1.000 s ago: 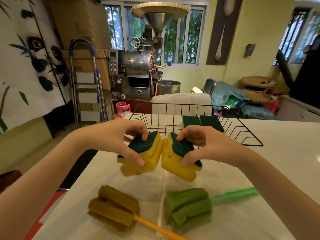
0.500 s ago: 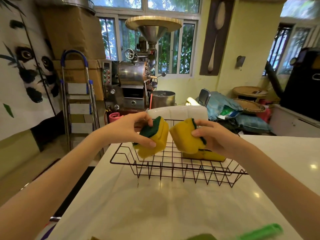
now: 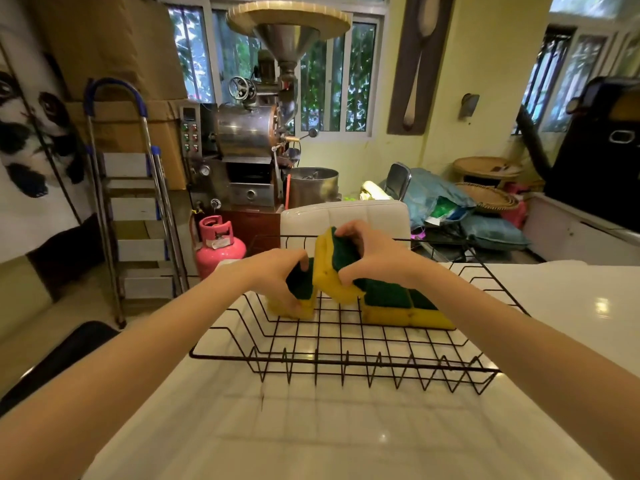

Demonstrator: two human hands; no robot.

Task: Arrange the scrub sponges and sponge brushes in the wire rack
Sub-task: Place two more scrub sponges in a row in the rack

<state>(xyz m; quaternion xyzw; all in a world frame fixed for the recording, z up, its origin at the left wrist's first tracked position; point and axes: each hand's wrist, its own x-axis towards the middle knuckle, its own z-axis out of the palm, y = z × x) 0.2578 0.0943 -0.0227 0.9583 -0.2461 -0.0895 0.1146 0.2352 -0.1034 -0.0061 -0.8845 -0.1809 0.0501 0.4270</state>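
Observation:
A black wire rack [image 3: 346, 358] stands on the white table [image 3: 311, 438]. My left hand [image 3: 277, 275] grips a yellow-and-green scrub sponge [image 3: 303, 296] that rests on the rack's floor at its left. My right hand [image 3: 370, 254] holds a second scrub sponge [image 3: 329, 271] tilted just above the rack, touching the left one. Two more scrub sponges [image 3: 398, 306] lie flat side by side at the rack's back right, green side up. The sponge brushes are out of view.
A white chair back [image 3: 346, 216] stands behind the rack. On the floor to the left are a pink gas cylinder [image 3: 218, 244] and a step ladder [image 3: 131, 202]. A metal roasting machine [image 3: 249, 140] sits further back.
Both hands carried their sponges forward from over the table into the rack. The left sponge now rests on the rack floor; the right one is tilted beside it. The brushes dropped out of view.

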